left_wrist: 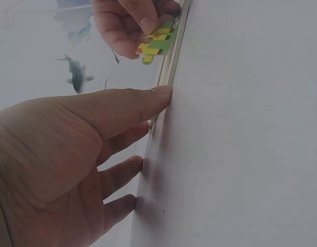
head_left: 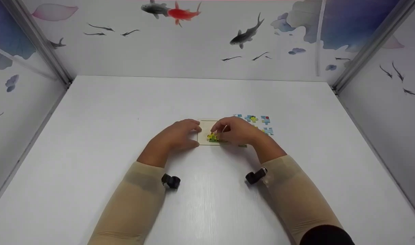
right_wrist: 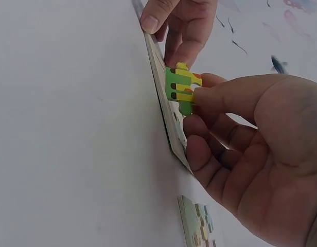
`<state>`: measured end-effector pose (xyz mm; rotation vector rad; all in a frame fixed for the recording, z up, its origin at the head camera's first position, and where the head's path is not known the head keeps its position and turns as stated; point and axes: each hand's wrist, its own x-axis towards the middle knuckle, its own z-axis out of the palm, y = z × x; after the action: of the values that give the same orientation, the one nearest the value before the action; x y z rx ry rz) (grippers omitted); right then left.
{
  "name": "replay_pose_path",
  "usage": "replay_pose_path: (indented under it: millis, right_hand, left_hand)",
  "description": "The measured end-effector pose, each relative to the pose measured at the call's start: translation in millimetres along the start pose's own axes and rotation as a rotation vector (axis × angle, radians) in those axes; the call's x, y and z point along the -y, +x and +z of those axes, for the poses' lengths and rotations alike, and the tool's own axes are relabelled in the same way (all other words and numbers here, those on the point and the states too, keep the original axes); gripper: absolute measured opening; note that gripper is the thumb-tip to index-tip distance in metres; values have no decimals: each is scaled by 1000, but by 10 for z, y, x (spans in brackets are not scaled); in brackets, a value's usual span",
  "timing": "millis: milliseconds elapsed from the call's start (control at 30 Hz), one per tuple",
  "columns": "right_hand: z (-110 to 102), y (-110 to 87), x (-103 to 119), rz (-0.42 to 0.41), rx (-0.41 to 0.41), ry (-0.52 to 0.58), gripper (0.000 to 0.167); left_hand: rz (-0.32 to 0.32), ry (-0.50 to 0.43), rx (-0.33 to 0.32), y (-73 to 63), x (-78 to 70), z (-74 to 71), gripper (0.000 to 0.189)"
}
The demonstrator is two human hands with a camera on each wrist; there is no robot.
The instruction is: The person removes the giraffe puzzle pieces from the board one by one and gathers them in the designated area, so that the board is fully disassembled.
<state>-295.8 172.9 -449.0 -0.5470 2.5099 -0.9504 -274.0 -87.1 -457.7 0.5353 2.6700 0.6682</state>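
My left hand (head_left: pixel 180 134) is at the left end of a shallow, light wooden puzzle tray (head_left: pixel 203 132). Its thumb touches the near edge by the corner, and its fingers bend round the left end. Over the tray, my right hand (head_left: pixel 236 131) pinches a green and yellow puzzle piece (right_wrist: pixel 181 85) between thumb and fingers. The right wrist view shows this piece tilted up at the tray's near side, its knobs visible. From the left wrist, the right hand (left_wrist: pixel 130 23) appears beyond the left thumb. The right hand hides much of the tray in the head view.
Several loose puzzle pieces (head_left: pixel 266 119) lie on the white table (head_left: pixel 200 204) to the right of the tray, partly covered by the right hand. Printed panels (head_left: pixel 194 51) with fish stand behind the table and at both sides.
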Motion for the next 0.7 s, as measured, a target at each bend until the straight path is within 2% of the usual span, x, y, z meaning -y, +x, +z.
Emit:
replay_pose_path:
  millis: [200, 333, 467, 700]
  right_hand:
    - [-146, -74, -19, 15, -10, 105, 20]
    - [-314, -155, -96, 24, -42, 138, 29]
    - [-463, -238, -245, 69, -66, 153, 36]
    - [-658, -420, -550, 140, -70, 178, 36]
  left_hand:
    - [-16, 5, 7, 3, -19, -2, 55]
    - [-12, -1, 4, -5, -18, -3, 55]
    - [-5, -12, -2, -7, -9, 5, 55]
    - [0, -19, -13, -21, -8, 10, 54]
